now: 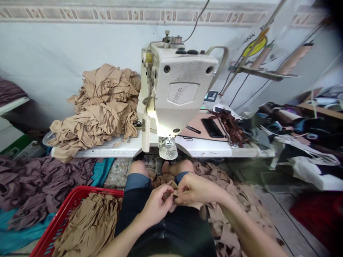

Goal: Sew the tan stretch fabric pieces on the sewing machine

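Over my lap, both hands pinch a small piece of tan fabric [197, 205]. My left hand [158, 202] has thumb and fingertips closed on its left side. Close beside it, my right hand [193, 189] grips the same cloth, fingers bent inward. Part of the fabric is hidden behind the fingers, and its exact shape cannot be made out. Beyond my knees stands a white sewing machine [183, 75], its lamp lit above the presser foot area. Neither hand touches the machine.
A heap of tan fabric [107, 103] lies on the sewing table [227, 152], left of the machine. A red basket [77, 189] holds more tan cloth. To the right are a phone [213, 127], brown strips [230, 125] and thread cones [294, 59]. Tan pieces [225, 217] cover the floor.
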`<action>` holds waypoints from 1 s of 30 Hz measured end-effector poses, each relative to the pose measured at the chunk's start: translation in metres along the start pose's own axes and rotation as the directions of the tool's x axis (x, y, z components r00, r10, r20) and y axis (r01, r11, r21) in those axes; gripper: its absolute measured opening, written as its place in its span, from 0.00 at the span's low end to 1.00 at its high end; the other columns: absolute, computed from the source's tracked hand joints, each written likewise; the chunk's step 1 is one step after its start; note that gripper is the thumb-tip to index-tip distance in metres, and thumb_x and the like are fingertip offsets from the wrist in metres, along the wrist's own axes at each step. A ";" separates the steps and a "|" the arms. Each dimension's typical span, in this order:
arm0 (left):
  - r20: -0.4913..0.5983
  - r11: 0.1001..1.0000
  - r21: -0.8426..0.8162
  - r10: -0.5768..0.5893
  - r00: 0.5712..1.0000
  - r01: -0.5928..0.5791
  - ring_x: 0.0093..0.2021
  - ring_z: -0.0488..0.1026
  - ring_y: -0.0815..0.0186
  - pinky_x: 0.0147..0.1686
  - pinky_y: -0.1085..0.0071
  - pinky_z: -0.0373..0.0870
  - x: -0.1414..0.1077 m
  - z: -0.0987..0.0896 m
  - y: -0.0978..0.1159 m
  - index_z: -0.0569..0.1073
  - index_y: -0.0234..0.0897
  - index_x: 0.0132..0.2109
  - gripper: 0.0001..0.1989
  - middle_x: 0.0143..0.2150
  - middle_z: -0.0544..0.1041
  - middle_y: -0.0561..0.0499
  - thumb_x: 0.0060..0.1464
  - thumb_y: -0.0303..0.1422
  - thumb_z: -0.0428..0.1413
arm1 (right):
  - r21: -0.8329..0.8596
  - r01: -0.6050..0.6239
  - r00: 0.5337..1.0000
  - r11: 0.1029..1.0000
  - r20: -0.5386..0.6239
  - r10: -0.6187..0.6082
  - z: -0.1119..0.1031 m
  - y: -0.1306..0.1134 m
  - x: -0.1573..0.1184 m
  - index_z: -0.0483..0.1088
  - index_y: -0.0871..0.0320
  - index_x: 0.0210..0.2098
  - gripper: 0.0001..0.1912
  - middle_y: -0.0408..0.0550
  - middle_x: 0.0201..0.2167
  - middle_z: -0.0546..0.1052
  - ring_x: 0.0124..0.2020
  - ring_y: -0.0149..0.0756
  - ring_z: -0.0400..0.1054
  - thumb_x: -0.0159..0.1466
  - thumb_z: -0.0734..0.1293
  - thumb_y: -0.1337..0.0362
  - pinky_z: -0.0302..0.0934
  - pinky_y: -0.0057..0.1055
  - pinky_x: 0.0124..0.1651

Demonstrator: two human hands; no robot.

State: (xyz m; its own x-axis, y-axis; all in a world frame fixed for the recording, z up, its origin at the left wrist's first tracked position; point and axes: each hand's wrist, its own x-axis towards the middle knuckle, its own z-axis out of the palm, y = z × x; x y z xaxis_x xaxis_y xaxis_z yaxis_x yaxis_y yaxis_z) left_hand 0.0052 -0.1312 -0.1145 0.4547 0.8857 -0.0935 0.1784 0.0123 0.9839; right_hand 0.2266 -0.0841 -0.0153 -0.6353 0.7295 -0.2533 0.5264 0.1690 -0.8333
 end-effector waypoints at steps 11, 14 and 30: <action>0.100 0.999 -0.042 -0.002 0.995 0.006 0.28 0.67 0.71 0.28 0.75 0.62 0.012 -0.056 0.049 0.79 0.33 0.37 0.22 0.34 0.72 0.52 0.64 0.50 0.63 | 0.337 0.097 0.984 0.937 -0.174 -0.039 -0.007 0.019 -0.002 0.86 0.60 0.34 0.21 0.45 0.27 0.80 0.28 0.34 0.66 0.66 0.74 0.47 0.59 0.27 0.32; 0.086 0.990 -0.124 -0.053 0.995 0.064 0.22 0.62 0.75 0.22 0.77 0.59 0.014 -0.065 0.053 0.78 0.34 0.42 0.22 0.32 0.70 0.55 0.64 0.51 0.63 | 0.379 0.120 0.947 0.918 -0.322 0.008 0.009 0.021 0.002 0.84 0.60 0.31 0.21 0.46 0.27 0.78 0.29 0.35 0.66 0.65 0.75 0.46 0.60 0.28 0.33; -0.078 0.880 0.337 0.379 0.922 -0.334 0.35 0.74 0.62 0.37 0.70 0.67 0.025 -0.089 0.086 0.86 0.39 0.44 0.15 0.34 0.79 0.47 0.73 0.37 0.55 | 0.024 0.244 0.585 0.969 -0.801 -0.127 0.030 -0.034 0.000 0.79 0.56 0.27 0.20 0.44 0.23 0.69 0.26 0.36 0.63 0.72 0.70 0.52 0.57 0.33 0.29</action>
State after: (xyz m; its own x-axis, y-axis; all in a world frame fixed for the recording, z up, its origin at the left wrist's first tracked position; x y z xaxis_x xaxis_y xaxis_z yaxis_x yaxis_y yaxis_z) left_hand -0.0462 -0.0669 -0.0189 0.4186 0.8575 0.2991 0.2991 -0.4411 0.8462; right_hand 0.1919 -0.1090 -0.0020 0.0142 0.9360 0.3517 0.3415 0.3261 -0.8815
